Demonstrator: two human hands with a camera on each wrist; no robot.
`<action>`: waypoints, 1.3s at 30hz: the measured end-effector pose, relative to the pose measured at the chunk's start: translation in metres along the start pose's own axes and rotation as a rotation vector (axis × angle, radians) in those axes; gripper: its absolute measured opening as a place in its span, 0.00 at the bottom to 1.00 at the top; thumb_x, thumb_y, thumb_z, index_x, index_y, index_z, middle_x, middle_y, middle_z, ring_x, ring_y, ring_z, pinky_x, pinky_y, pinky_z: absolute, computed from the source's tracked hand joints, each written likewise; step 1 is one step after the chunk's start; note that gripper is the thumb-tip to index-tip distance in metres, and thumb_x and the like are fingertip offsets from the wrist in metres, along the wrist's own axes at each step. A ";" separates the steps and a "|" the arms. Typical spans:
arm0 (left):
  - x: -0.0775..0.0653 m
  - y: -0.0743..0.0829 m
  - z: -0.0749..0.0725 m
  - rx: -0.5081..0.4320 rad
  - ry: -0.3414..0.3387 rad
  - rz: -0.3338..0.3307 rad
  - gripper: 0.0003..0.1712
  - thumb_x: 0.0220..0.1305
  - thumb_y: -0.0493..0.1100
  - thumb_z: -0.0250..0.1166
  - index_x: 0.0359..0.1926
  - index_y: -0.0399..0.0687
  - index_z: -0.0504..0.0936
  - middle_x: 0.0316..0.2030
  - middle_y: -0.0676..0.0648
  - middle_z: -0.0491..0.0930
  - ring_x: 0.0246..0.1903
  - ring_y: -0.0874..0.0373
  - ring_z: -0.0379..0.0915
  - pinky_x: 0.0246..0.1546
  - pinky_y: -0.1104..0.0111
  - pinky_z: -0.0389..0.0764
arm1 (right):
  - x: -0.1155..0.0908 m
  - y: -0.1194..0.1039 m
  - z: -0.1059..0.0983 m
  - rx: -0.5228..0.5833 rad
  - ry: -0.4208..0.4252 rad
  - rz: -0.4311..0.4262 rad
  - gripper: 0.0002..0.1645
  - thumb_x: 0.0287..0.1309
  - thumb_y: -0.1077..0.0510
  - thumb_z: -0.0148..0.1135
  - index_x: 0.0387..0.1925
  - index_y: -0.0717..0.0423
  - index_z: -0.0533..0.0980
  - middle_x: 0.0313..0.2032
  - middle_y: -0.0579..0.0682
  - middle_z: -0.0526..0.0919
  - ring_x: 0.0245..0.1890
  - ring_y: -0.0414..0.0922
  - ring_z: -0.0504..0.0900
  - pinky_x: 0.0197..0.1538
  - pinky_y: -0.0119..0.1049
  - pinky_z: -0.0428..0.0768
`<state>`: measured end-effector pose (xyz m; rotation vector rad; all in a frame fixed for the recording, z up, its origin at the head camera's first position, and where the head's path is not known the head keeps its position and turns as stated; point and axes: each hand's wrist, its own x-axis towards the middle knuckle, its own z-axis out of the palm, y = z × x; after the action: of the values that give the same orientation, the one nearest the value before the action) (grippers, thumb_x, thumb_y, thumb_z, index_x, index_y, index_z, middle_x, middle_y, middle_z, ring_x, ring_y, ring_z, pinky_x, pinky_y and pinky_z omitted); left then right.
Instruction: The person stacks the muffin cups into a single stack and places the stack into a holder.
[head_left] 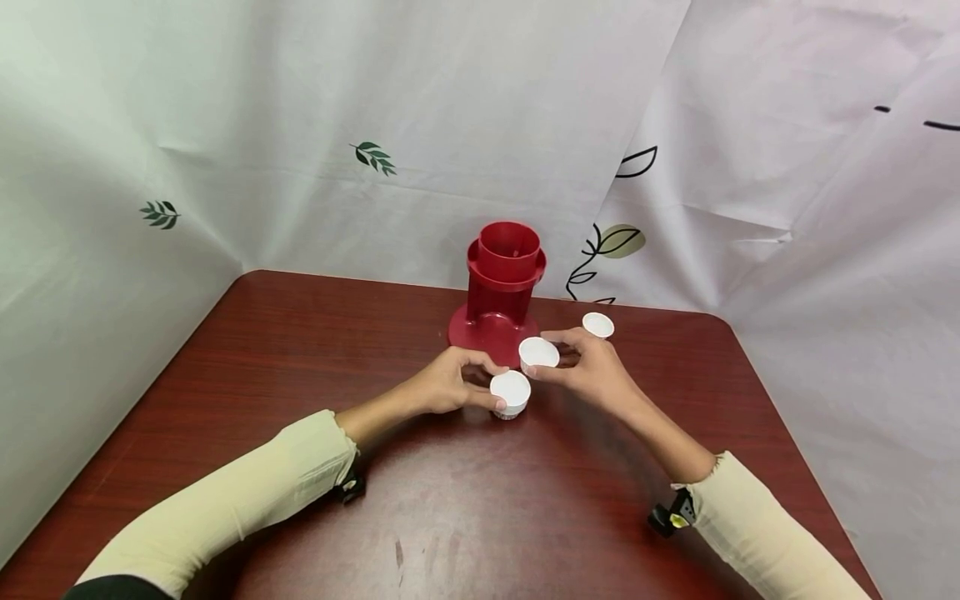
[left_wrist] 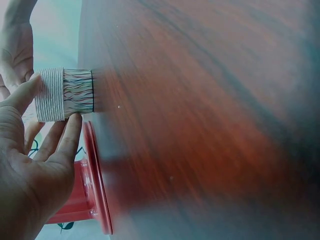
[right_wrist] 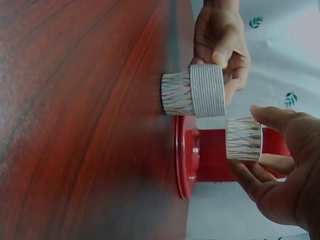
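My left hand (head_left: 453,383) pinches a stack of nested paper cups (head_left: 510,396) between thumb and fingers. The stack stands upright on the table, its ribbed upper rims and thin streaked pattern clear in the left wrist view (left_wrist: 65,95). Beside it, my right hand (head_left: 596,367) holds a paper cup (right_wrist: 243,140) by its sides, raised off the table and apart from the stack. Just behind both hands stands a red plastic holder (head_left: 498,308) with a round base and an open tube on top. Whether the raised cup has others inside it, I cannot tell.
Another white paper cup (head_left: 598,324) stands on the table beyond my right hand, partly hidden by it. The reddish-brown wooden table (head_left: 337,333) has its back edge against a white leaf-printed curtain (head_left: 337,217), which also hangs along both sides.
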<state>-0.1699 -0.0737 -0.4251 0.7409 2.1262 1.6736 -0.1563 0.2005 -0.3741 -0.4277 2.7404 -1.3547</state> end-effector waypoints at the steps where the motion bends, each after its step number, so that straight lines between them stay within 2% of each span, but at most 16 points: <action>1: 0.000 0.000 0.000 0.000 0.000 0.000 0.21 0.60 0.29 0.84 0.54 0.32 0.91 0.55 0.35 0.92 0.52 0.47 0.93 0.59 0.62 0.94 | 0.000 0.000 0.001 0.001 0.000 -0.003 0.35 0.61 0.52 0.87 0.66 0.58 0.86 0.61 0.57 0.89 0.51 0.51 0.96 0.59 0.49 0.95; 8: 0.000 0.000 -0.001 0.002 0.000 0.002 0.22 0.61 0.29 0.84 0.56 0.32 0.91 0.54 0.35 0.93 0.52 0.48 0.93 0.58 0.63 0.94 | -0.004 -0.003 0.007 0.028 -0.006 -0.033 0.35 0.62 0.54 0.86 0.67 0.62 0.85 0.61 0.61 0.88 0.54 0.55 0.95 0.62 0.55 0.94; 18: 0.000 -0.001 0.000 0.023 0.003 0.010 0.21 0.61 0.30 0.84 0.55 0.33 0.91 0.53 0.37 0.93 0.52 0.50 0.94 0.58 0.65 0.94 | -0.011 -0.009 0.017 0.043 -0.008 -0.048 0.35 0.59 0.55 0.88 0.66 0.60 0.86 0.57 0.58 0.89 0.52 0.51 0.95 0.59 0.42 0.95; 27: -0.001 -0.003 0.000 0.040 0.006 0.030 0.18 0.59 0.30 0.85 0.50 0.35 0.91 0.47 0.37 0.94 0.50 0.51 0.93 0.61 0.59 0.93 | -0.016 -0.011 0.026 0.080 -0.049 -0.091 0.35 0.59 0.58 0.88 0.66 0.61 0.86 0.54 0.57 0.90 0.52 0.50 0.95 0.61 0.52 0.94; 33: 0.000 -0.006 0.000 0.066 0.014 0.021 0.19 0.60 0.33 0.85 0.51 0.37 0.92 0.47 0.40 0.95 0.51 0.53 0.93 0.64 0.54 0.92 | -0.018 -0.009 0.028 0.057 -0.069 -0.098 0.35 0.60 0.56 0.88 0.67 0.57 0.86 0.54 0.54 0.90 0.53 0.49 0.95 0.62 0.48 0.94; 39: -0.001 -0.006 0.000 0.084 0.008 0.018 0.20 0.61 0.33 0.85 0.54 0.37 0.91 0.49 0.39 0.95 0.52 0.52 0.93 0.64 0.56 0.92 | -0.020 -0.005 0.029 0.012 -0.090 -0.109 0.37 0.60 0.54 0.88 0.69 0.57 0.85 0.52 0.52 0.89 0.52 0.47 0.94 0.61 0.42 0.94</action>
<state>-0.1705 -0.0754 -0.4312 0.7813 2.2135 1.6078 -0.1312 0.1811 -0.3893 -0.6289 2.6713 -1.3388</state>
